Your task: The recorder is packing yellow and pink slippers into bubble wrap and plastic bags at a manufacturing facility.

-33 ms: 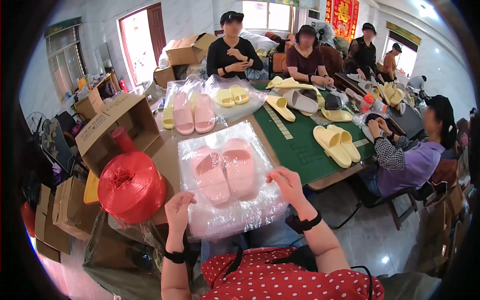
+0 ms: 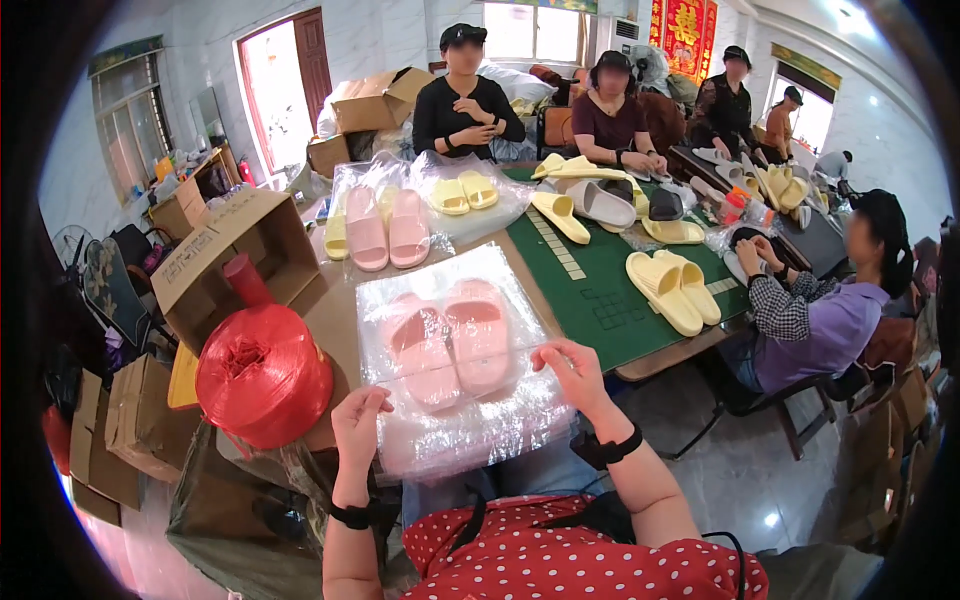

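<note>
A pair of pink slippers (image 2: 478, 338) lies side by side inside a clear plastic bag (image 2: 400, 290), on top of a stack of clear plastic sheets or bags (image 2: 480, 440) in front of me. My left hand (image 2: 358, 415) pinches the bag's near edge at its left corner. At the opposite corner, my right hand (image 2: 570, 370) pinches the same edge between thumb and fingers. Between both hands that edge runs as a taut line over the slippers' near ends. Dark bands circle both my wrists.
Left of the stack sits a big roll of red plastic twine (image 2: 265, 375), near an open cardboard box (image 2: 235, 255). Beyond lie bagged pink slippers (image 2: 408, 228) and yellow slippers (image 2: 465, 192). More yellow slippers (image 2: 672, 290) rest on the green mat (image 2: 600, 310). Several people sit around the tables.
The bag's near edge now shows as a straighter line between my hands, and the glints on the plastic have shifted. Both hands stay almost in place.
</note>
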### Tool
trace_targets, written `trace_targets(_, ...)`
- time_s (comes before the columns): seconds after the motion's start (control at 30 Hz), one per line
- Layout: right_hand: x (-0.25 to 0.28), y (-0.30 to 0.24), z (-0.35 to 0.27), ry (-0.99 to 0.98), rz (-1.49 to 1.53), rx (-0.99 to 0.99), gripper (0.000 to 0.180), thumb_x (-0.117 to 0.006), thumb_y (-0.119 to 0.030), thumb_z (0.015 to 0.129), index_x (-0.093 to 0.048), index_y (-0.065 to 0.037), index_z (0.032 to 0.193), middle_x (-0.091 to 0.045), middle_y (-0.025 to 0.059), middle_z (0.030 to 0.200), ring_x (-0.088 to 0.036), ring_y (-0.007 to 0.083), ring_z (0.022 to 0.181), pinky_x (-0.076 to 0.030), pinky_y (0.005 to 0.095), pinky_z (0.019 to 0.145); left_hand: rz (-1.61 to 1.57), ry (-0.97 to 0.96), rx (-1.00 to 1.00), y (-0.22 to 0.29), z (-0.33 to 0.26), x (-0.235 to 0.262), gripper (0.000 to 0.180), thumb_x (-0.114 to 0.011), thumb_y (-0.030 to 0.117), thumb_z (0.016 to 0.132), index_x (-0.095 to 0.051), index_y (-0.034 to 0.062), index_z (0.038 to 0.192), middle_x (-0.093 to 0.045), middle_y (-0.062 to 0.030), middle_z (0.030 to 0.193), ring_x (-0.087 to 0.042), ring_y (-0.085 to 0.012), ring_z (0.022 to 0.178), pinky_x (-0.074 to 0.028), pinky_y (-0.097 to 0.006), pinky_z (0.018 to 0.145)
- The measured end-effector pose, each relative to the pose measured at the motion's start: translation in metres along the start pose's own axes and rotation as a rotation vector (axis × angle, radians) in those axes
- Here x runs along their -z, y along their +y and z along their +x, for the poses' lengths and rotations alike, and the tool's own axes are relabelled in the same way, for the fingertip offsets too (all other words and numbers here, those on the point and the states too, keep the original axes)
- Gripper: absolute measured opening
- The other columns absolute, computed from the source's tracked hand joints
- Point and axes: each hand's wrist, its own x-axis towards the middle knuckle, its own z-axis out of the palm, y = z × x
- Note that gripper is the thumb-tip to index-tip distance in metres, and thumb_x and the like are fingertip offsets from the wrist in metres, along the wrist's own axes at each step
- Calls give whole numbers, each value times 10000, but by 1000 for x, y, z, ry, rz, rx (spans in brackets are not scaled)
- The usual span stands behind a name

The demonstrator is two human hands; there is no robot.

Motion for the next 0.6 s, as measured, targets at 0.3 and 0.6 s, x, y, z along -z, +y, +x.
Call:
trace_targets(0.3, -14, 28, 16, 178, -590, 29, 231, -687, -231, 944, -706, -23, 1044, -591, 46, 604, -594, 200, 543, -472, 338, 548, 170, -31, 324, -37, 16, -8, 208, -668, 151, 937, -664, -55, 904, -611, -45, 606, -581, -94, 536, -442, -272, 507)
trace_targets(0.6, -66, -8, -5, -212, -771, 594, 526, -690, -214, 902, -531, -131, 1397, -479, 124, 1485, -396, 328, 1417, -313, 521, 1145, 201, 47, 272, -12, 6, -18, 223, -679, 96, 919, -590, -9, 1093, -615, -54, 581, -580, -99, 517, -439, -277, 507)
